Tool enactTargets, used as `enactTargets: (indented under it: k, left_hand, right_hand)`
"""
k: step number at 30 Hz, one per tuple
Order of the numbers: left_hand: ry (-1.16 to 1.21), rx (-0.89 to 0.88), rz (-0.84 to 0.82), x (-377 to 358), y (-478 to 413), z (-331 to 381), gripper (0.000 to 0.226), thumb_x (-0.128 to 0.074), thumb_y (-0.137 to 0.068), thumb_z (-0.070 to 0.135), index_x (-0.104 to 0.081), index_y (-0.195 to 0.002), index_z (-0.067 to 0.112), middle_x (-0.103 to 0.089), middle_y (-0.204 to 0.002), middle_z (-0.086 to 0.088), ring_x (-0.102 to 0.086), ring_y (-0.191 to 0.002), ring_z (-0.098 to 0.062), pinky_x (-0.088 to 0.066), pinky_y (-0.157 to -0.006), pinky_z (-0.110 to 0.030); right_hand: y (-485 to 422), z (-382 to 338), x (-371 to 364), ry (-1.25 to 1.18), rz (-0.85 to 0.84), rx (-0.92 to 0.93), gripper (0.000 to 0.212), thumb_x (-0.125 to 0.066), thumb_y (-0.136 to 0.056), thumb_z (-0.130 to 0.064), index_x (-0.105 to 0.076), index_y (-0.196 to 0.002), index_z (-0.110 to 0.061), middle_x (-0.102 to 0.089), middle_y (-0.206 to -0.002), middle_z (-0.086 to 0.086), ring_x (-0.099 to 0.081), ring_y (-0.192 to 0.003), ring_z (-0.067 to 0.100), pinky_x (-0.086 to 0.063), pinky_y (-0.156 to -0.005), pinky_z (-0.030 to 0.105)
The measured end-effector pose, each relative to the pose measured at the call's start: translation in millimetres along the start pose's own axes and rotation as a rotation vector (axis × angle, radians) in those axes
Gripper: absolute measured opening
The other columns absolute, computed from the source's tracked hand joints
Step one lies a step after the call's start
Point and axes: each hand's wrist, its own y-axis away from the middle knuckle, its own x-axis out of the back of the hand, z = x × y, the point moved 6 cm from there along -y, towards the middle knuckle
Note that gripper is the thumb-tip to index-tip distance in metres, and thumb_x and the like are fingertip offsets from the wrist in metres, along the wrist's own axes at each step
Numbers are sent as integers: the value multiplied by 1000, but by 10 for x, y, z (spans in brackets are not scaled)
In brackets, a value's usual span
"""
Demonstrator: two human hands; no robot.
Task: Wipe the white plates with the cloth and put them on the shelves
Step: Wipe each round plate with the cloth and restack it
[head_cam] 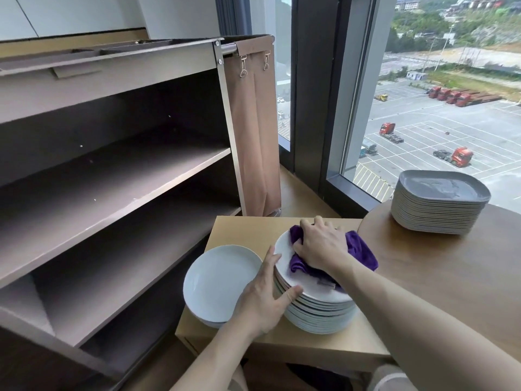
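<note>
I am pressing a bunched purple cloth (359, 251) onto the top plate (284, 251) of a stack of white plates (318, 313), with my right hand (320, 244) curled round the cloth and gripping it. The cloth is lying across the far and right part of that plate and is spilling over its right rim. My left hand (262, 301) is bracing the stack from its left side. The fingers are fairly straight and spread, the thumb is resting on the near rim of the top plate, and it is gripping nothing.

The stack is standing on the right half of a small pale wooden tabletop (239, 230), toward its front edge. Just beside it, at the front-left corner, a second, lower pile of deep white plates (220, 280) is sitting, slightly overhanging the left edge.

To the left, the shelves (118, 176) of a brown service cart are standing open, with a tan cloth bag (253, 122) hanging off the cart's right end. On the right, a round wooden table (451, 275) is carrying a stack of grey plates (437, 206) at its far edge, next to the window.
</note>
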Motion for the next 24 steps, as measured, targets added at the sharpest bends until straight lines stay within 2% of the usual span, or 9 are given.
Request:
enactTargets:
  k: [4, 7, 8, 9, 11, 14, 17, 20, 24]
  left_hand:
    - [-156, -25, -6, 9, 17, 30, 85, -36, -84, 90, 15, -145, 58, -7, -168, 24, -39, -143, -18, -36, -116, -43]
    - [-207, -19, 3, 12, 9, 24, 91, -26, -80, 95, 3, -153, 49, 0, -168, 25, -43, -140, -19, -36, -116, -44]
    - [-212, -4, 2, 5, 10, 10, 93, -23, -78, 97, -1, -153, 48, -3, -169, 22, -45, -138, -21, -37, -115, -45]
    - [-208, 20, 1, -6, 9, -13, 92, -22, -76, 98, -2, -152, 50, -14, -169, 15, -48, -135, -25, -39, -112, -46]
    - [-169, 67, 2, -24, 17, -55, 89, -24, -76, 99, -2, -150, 55, -36, -163, 6, -52, -130, -31, -44, -108, -47]
    - [-139, 85, -2, -31, 22, -61, 87, -26, -75, 100, -3, -148, 59, -40, -160, 8, -53, -131, -32, -46, -105, -48]
    - [-98, 93, -11, -29, 14, -65, 88, -27, -73, 102, -3, -147, 60, -37, -162, 9, -51, -134, -31, -47, -104, -48]
    - [-5, 94, -22, -63, 4, -85, 89, -33, -73, 101, -2, -147, 63, -28, -166, 13, -44, -143, -27, -45, -109, -47]
    - [151, 69, -44, -134, -4, -98, 91, -43, -75, 96, -1, -148, 64, -21, -168, 16, -34, -150, -17, -40, -116, -45]
  right_hand:
    - [28, 228, 86, 122, 25, -28, 36, -39, -96, -40, -59, -120, -22, -60, -111, 7, -60, -100, 33, -36, -81, 45]
    - [126, 395, 167, 232, 13, -17, 38, -39, -97, -42, -62, -120, -21, -63, -111, 5, -61, -99, 32, -38, -81, 44]
    - [167, 426, 189, 255, 0, -16, 39, -39, -97, -42, -63, -119, -21, -63, -111, 5, -61, -98, 31, -40, -82, 45]
    - [206, 443, 211, 265, -14, -21, 40, -39, -96, -43, -63, -118, -20, -64, -110, 6, -62, -97, 31, -40, -82, 44]
    - [289, 451, 244, 247, -52, -37, 40, -41, -95, -44, -63, -117, -18, -65, -108, 6, -62, -96, 31, -39, -81, 43]
    - [419, 428, 295, 203, -103, -39, 39, -40, -92, -45, -60, -113, -19, -68, -107, 5, -63, -92, 29, -38, -75, 39]
    - [552, 400, 340, 162, -133, -1, 31, -39, -87, -47, -53, -98, -22, -64, -95, 1, -54, -78, 26, -38, -71, 38]
    - [635, 333, 329, 131, -174, 41, 31, -44, -86, -52, -52, -96, -24, -52, -77, -6, -52, -72, 21, -36, -61, 35]
    - [640, 215, 290, 135, -157, 88, 31, -42, -87, -52, -51, -97, -24, -54, -76, -7, -56, -72, 19, -41, -63, 35]
